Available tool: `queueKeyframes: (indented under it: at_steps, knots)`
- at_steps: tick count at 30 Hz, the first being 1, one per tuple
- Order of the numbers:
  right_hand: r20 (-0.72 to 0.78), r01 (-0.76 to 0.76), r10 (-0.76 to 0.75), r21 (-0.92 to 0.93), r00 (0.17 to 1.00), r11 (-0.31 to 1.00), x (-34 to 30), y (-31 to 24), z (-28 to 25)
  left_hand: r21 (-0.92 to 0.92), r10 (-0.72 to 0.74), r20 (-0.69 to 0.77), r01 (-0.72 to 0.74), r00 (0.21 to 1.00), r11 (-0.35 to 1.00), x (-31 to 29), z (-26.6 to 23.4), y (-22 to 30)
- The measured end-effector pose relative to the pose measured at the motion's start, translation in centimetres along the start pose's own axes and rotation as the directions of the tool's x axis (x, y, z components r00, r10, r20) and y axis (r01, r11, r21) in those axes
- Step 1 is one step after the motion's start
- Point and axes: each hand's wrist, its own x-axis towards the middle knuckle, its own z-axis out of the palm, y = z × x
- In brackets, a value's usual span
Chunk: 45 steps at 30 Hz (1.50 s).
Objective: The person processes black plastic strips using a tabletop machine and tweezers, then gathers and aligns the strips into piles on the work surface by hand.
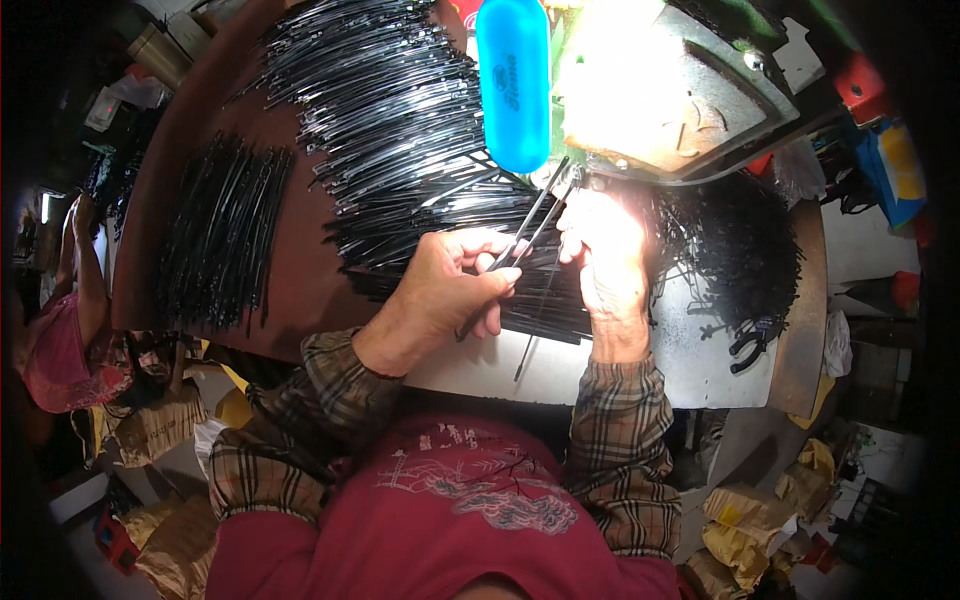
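Note:
My left hand is closed, thumb and fingers pinching thin black strips that slant up to the right toward the machine. My right hand is closed just below the machine's small working point, its fingertips partly washed out by bright light. From those fingertips another thin dark strip hangs down toward the table's near edge. Left of and behind my hands lies a wide heap of black strips with shiny parts.
The machine has a blue rounded cover and a brightly lit metal plate. A separate bundle of strips lies left; a dark tangled pile lies right, beside black-handled pliers. Another person's arm shows far left.

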Motion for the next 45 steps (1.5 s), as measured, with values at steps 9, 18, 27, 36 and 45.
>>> queueKeyframes:
  at_steps: [9, 18, 27, 36, 45]
  knots:
    - [0.036, 0.01, -0.012, 0.044, 0.999, 0.999, -0.1, -0.3, 0.3, 0.061, -0.008, -0.031, 0.01, 0.999, 0.998, -0.5, -0.5, 1.1]
    - [0.047, -0.008, 0.004, 0.094, 0.999, 0.996, -0.3, -0.3, 0.4, 0.046, -0.039, -0.023, 0.04, 0.999, 0.998, -0.5, -0.3, 1.0]
    - [0.003, 0.023, -0.023, -0.007, 1.0, 1.0, -0.1, 0.8, 1.0, -0.022, 0.032, -0.069, -0.033, 0.997, 0.999, 0.2, 1.4, -0.4]
    - [-0.027, 0.14, -0.144, -0.123, 0.989, 0.983, 1.3, -0.4, 0.9, -0.082, 0.142, -0.018, -0.143, 0.99, 0.986, 1.8, 2.1, 0.1]
    - [-0.009, 0.121, -0.125, -0.18, 0.992, 0.976, 1.3, -0.6, 0.9, -0.114, 0.116, -0.016, -0.117, 0.993, 0.987, 2.0, 1.7, -0.4]
